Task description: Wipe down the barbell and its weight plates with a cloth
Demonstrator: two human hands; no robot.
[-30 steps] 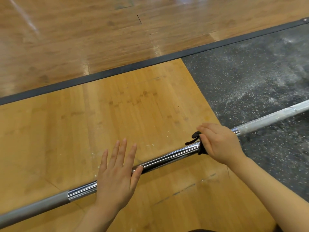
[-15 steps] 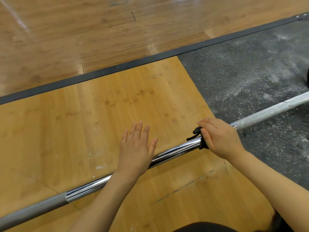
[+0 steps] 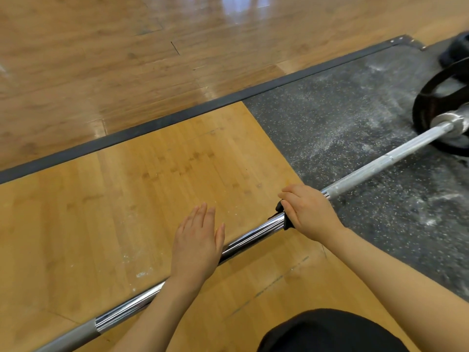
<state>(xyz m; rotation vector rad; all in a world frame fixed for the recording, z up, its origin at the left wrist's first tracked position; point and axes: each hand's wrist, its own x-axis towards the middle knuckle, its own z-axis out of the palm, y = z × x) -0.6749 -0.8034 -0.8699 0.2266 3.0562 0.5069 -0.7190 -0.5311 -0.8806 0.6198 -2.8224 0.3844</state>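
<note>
Floor (image 3: 152, 199) of pale wood and speckled rubber mat (image 3: 355, 123) carries the barbell (image 3: 253, 237), whose black weight plate (image 3: 429, 97) has now come into sight at right. Left hand (image 3: 196, 245) lies flat, fingers straight, on the shaft, closer to the right hand (image 3: 308, 213), which grips a dark cloth (image 3: 285, 219) around it.

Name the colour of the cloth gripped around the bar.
Black cloth, under the right hand; head view.

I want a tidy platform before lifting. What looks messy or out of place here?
White chalky dust is scattered over the black rubber mat, with flecks on the wooden platform near the barbell. Nothing else stands out.
</note>
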